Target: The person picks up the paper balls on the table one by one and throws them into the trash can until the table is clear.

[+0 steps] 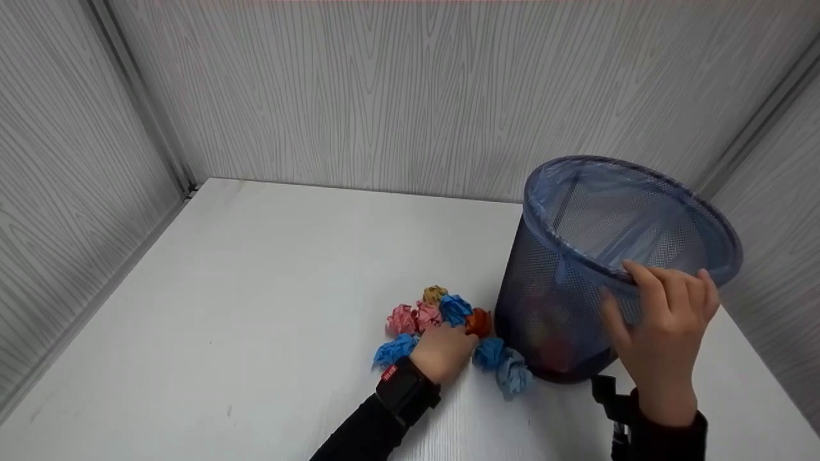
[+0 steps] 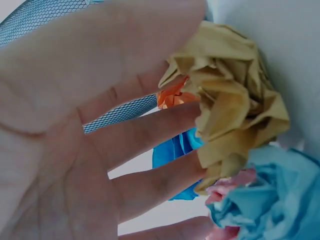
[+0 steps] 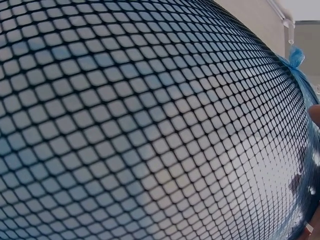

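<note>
My left hand (image 1: 443,352) reaches into a cluster of crumpled paper balls on the table. Its thumb and fingers close around a tan paper ball (image 2: 227,100), mostly hidden beneath the hand in the head view. A light blue paper ball (image 2: 275,195) lies beside it. Around the hand sit a pink ball (image 1: 401,319), a blue ball (image 1: 456,309), an orange-red ball (image 1: 478,322) and another tan ball (image 1: 435,294). My right hand (image 1: 669,326) grips the near rim of a dark mesh wastebasket (image 1: 532,294), fingers over the edge and thumb outside. Black mesh fills most of the right wrist view.
A bluish plastic liner (image 1: 615,211) covers the wastebasket's rim, with a knot (image 3: 296,57) at the side. Reddish shapes show through the mesh near its base. Two blue balls lie against the base. The white table (image 1: 256,288) is bounded by wood-grain panels (image 1: 352,96).
</note>
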A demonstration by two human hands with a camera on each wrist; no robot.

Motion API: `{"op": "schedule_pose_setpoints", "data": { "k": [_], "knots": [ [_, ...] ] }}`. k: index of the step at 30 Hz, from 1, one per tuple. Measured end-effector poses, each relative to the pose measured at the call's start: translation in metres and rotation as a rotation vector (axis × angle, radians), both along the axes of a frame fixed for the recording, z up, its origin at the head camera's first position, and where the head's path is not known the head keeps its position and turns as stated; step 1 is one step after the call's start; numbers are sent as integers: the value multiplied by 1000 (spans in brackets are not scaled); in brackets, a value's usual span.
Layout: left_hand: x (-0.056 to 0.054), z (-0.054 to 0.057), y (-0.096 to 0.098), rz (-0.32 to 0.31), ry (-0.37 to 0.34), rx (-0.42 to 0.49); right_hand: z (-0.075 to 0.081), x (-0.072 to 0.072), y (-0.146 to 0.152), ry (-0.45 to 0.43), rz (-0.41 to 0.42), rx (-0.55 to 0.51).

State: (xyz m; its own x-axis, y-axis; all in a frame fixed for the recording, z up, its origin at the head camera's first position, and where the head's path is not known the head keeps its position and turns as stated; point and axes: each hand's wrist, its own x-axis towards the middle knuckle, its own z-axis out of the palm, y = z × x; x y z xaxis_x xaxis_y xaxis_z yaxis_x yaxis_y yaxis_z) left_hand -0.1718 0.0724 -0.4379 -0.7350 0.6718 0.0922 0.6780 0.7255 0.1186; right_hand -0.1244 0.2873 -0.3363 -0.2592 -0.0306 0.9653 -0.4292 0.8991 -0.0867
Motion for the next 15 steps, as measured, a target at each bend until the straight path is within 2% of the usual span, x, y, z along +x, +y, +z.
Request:
{"op": "schedule_pose_setpoints", "data": {
  "k": [3, 11, 15],
  "knots": [
    [1, 2, 0, -5, 13, -19, 1, -1, -1, 8, 3, 4],
    [4, 9, 0, -82, 123, 45, 2, -1, 0, 13, 0, 5],
    [5, 10, -1, -103, 139, 59, 1, -1, 0, 10, -4, 6]
  ]
}}
